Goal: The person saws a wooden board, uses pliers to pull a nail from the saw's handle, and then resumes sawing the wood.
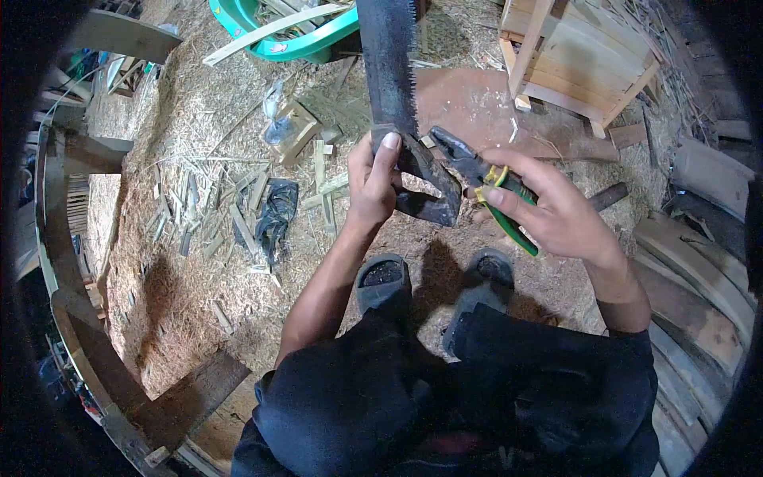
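Observation:
My left hand (373,179) is closed round the dark handle of a handsaw (388,63), its thumb pressed on the top of the grip. The saw's blade points away from me, with the teeth along its right edge. In my right hand (548,203) is a pair of pliers (509,208) with green and yellow handles. The dark jaws of the pliers are right beside the saw handle, near its upper right side. Both tools are held above the floor, over my sandalled feet.
Sawdust and wood offcuts cover the floor (199,103). A green tub (318,38) with wood strips stands at the far side, and a wooden box frame (584,60) at the upper right. A black plastic bag (274,219) lies left; planks (691,318) are stacked right.

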Action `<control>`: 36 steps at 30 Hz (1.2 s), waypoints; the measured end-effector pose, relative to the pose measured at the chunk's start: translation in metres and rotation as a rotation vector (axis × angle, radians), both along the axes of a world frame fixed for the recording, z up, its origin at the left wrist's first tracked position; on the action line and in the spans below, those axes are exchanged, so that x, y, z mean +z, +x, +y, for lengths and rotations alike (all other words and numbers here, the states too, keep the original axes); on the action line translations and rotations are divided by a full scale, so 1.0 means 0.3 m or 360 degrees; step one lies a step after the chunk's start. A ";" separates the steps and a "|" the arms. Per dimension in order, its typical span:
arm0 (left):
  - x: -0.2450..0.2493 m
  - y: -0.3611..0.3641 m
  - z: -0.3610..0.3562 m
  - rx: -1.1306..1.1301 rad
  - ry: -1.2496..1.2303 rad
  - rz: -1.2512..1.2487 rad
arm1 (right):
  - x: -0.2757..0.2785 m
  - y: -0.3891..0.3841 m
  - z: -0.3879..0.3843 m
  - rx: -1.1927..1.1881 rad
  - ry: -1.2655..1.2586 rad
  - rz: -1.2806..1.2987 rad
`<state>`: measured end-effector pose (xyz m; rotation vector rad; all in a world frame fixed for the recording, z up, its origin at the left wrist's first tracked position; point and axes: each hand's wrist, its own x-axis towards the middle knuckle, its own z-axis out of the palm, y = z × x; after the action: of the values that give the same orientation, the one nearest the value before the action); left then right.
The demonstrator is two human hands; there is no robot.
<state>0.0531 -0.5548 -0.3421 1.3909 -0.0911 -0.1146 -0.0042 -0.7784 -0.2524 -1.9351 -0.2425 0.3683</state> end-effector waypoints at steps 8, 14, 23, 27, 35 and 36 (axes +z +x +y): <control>0.023 -0.002 0.007 -0.0026 0.0069 -0.0085 | 0.045 -0.008 0.033 -0.0020 -0.0423 -0.0139; 0.015 -0.002 0.009 -0.0125 -0.0068 0.0065 | 0.026 -0.013 0.039 -0.0001 -0.0435 -0.0262; 0.015 -0.002 0.007 -0.0127 -0.0108 0.0043 | 0.022 -0.003 0.038 0.0042 -0.0497 -0.0444; 0.039 -0.004 0.011 -0.0138 0.0024 0.0063 | 0.037 -0.003 0.037 0.0100 -0.0588 -0.0436; 0.030 0.006 0.027 -0.0070 0.0182 -0.0102 | -0.004 -0.006 0.067 0.0124 -0.0544 -0.0597; 0.030 0.007 0.029 -0.0058 0.0181 -0.0133 | -0.003 -0.002 0.068 0.0129 -0.0519 -0.0526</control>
<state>0.0551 -0.5462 -0.3331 1.5082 -0.1818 -0.0931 -0.0049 -0.7579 -0.2534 -2.3104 -0.5031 0.1432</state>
